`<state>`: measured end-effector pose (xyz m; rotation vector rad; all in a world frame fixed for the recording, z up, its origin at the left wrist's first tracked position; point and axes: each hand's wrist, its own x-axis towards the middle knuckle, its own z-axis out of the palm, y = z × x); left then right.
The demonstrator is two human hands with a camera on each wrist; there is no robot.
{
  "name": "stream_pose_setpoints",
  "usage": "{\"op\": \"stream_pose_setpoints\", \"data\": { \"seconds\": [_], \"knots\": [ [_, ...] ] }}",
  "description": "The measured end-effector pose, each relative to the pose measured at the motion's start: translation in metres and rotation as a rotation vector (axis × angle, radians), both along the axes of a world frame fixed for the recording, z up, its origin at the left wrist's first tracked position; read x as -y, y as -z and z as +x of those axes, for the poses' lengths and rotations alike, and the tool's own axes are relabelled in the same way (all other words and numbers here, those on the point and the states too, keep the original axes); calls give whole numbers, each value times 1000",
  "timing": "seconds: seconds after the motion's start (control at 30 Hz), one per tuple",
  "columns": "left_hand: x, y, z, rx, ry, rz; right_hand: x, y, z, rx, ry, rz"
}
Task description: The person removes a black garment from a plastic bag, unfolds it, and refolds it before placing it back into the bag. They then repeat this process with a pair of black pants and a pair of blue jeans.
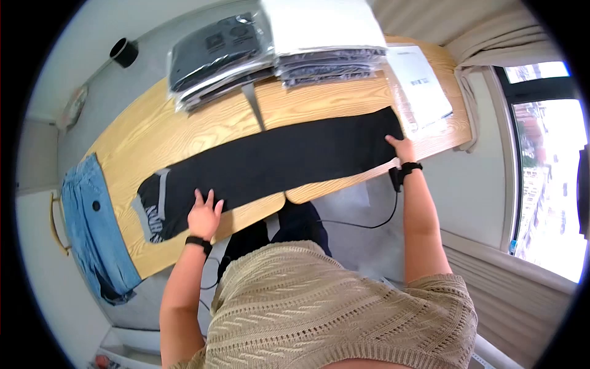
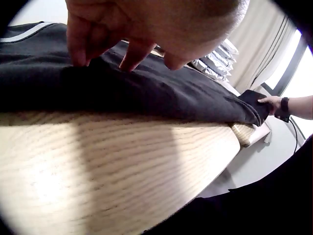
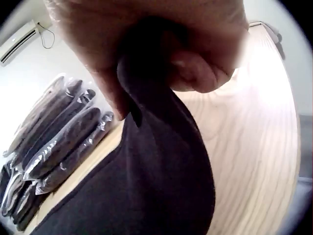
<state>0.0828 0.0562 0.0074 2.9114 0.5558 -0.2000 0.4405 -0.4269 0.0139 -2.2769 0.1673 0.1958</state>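
Observation:
A long black garment [image 1: 276, 160], folded lengthwise, lies across the wooden table [image 1: 203, 129], its grey-trimmed, lettered end at the left. My left hand [image 1: 205, 215] rests on its near edge close to that end, fingers spread; in the left wrist view the fingertips of the left hand [image 2: 151, 29] touch the black cloth [image 2: 132, 93]. At the far right end, my right hand [image 1: 402, 149] grips the garment's corner. The right wrist view shows the right hand [image 3: 161, 49] with thumb and fingers pinching the raised black cloth [image 3: 156, 166].
Blue jeans [image 1: 101, 227] hang over the table's left end. Bagged dark clothes [image 1: 218, 52] and a stack under a white package [image 1: 326, 27] stand along the back. A flat white packet [image 1: 421, 86] lies at the back right. A cable [image 1: 362, 226] hangs below the table's front edge.

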Motion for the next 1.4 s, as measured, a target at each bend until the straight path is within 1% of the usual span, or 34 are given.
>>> {"op": "stream_pose_setpoints", "data": {
  "seconds": [0.03,0.1,0.17,0.23,0.27,0.37,0.4,0.43,0.5,0.57,0.6,0.63,0.67,0.7,0.73,0.77,0.8,0.83,0.9,0.93,0.97,1.0,1.03,1.07,1.1,1.13,1.2,1.23,1.3,1.33,1.37,1.4],
  "knots": [
    [-1,2,-1,13,5,4,8,11,7,105,-9,-77],
    [-3,-1,-2,35,11,-9,-11,-17,-1,106,56,24],
    [-4,-4,-2,24,17,-19,-3,-17,8,25,39,261],
    [-7,-4,-3,-2,12,-34,-30,-45,-1,-174,332,499],
    [-8,-3,-4,-11,13,-37,-42,-58,-5,-174,322,457],
    [-8,-7,-3,-45,7,-50,-85,-93,-20,-166,278,445],
    [-8,-7,-4,-41,9,-51,-96,-100,-24,-153,197,453],
    [-9,-5,-4,-36,10,-51,-115,-115,-34,-153,186,455],
    [-10,-4,-4,-59,22,-58,-165,-143,-63,-78,81,424],
    [-13,-4,-7,11,2,-132,-205,-135,-80,136,-84,453],
    [-17,0,-10,9,-5,-132,-235,-147,-109,192,-166,365],
    [-21,5,-10,68,-98,-353,-270,-163,-145,249,-247,277],
    [-26,11,-10,128,-191,-572,-302,-166,-171,259,-325,189],
    [-36,20,-9,124,-194,-571,-332,-160,-195,195,-389,201],
    [-50,29,-10,185,-306,-925,-362,-136,-216,459,-484,229],
    [-57,34,-13,244,-421,-1279,-388,-125,-241,274,-507,307],
    [-59,14,-17,273,-445,-1446,-409,-96,-261,239,-657,320],
    [-54,12,-17,397,-652,-1547,-419,-64,-275,203,-806,332],
    [-52,-18,-15,299,-740,-1582,-415,-34,-300,-1,-1091,37],
    [-62,-6,-15,206,-658,-1534,-409,-30,-309,118,-1083,84],
    [-64,6,-19,150,-651,-1418,-400,-26,-316,236,-1072,130],
    [-64,10,-21,193,-620,-1414,-391,-27,-319,123,-1106,120],
    [-62,9,-21,236,-586,-1410,-382,-27,-324,98,-1107,121],
    [-61,7,-22,231,-586,-1413,-371,-19,-328,134,-1191,115],
    [-58,-5,-20,245,-613,-1465,-364,-6,-330,173,-1277,109],
    [-57,-13,-19,260,-641,-1515,-362,1,-332,171,-1276,107],
    [-61,-17,-14,251,-623,-1565,-360,10,-337,446,-1335,109],
    [-63,-21,-12,245,-606,-1614,-361,13,-337,440,-1334,113],
    [-67,-22,-8,212,-609,-1614,-366,14,-329,328,-1301,-106],
    [-70,-17,-6,226,-620,-1667,-369,9,-325,87,-1239,-143],
    [-72,-13,-4,239,-631,-1721,-370,10,-322,85,-1239,-138],
    [-75,-12,-2,264,-624,-1840,-371,13,-319,313,-1323,-120]
  ]
}}
